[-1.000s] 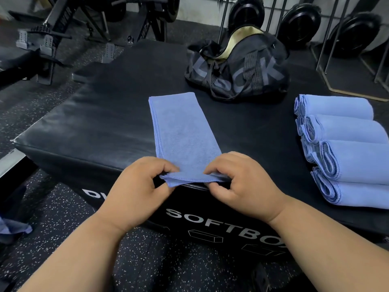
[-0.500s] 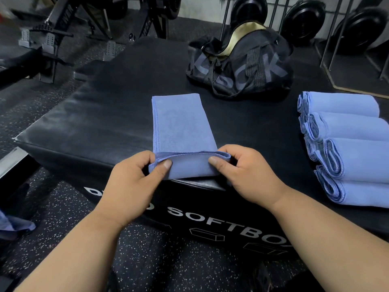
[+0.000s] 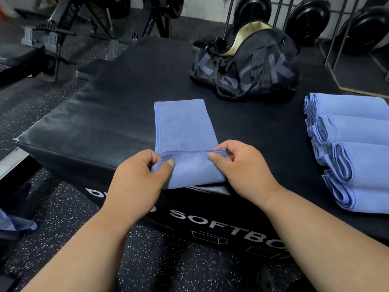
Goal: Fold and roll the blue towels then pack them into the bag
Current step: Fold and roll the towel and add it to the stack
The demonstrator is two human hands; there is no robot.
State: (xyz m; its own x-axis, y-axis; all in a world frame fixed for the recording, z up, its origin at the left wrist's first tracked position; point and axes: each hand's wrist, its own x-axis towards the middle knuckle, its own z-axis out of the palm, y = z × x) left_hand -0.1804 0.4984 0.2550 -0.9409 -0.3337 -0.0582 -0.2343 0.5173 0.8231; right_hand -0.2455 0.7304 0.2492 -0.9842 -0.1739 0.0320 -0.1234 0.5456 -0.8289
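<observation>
Blue microfibre, folded into a long narrow strip, lies on the near middle of the black padded box [image 3: 101, 114], its near end turned up and over into the first loose turn of a roll; this towel [image 3: 181, 131] looks light, limp and slightly grippy, so it should hold a shape only while pinched or pressed. The left hand [image 3: 139, 182] pinches the left corner of that turned flap between thumb and curled fingers, and the right hand [image 3: 242, 167] pinches the right corner the same way, the two hands apart by the strip's width. Holding at both outer corners seems wise, since a soft roll tends to cone or slacken if one side leads. Four rolled towels [image 3: 355, 150] lie side by side at the right edge of the box, well apart from the strip. The black duffel bag [image 3: 246, 66] sits at the far side, its mouth gaping with pale lining showing, and nothing lies between strip and bag. Weight plates [image 3: 309, 15] and gym frames stand beyond; another blue cloth [image 3: 12, 222] lies low at the left.
</observation>
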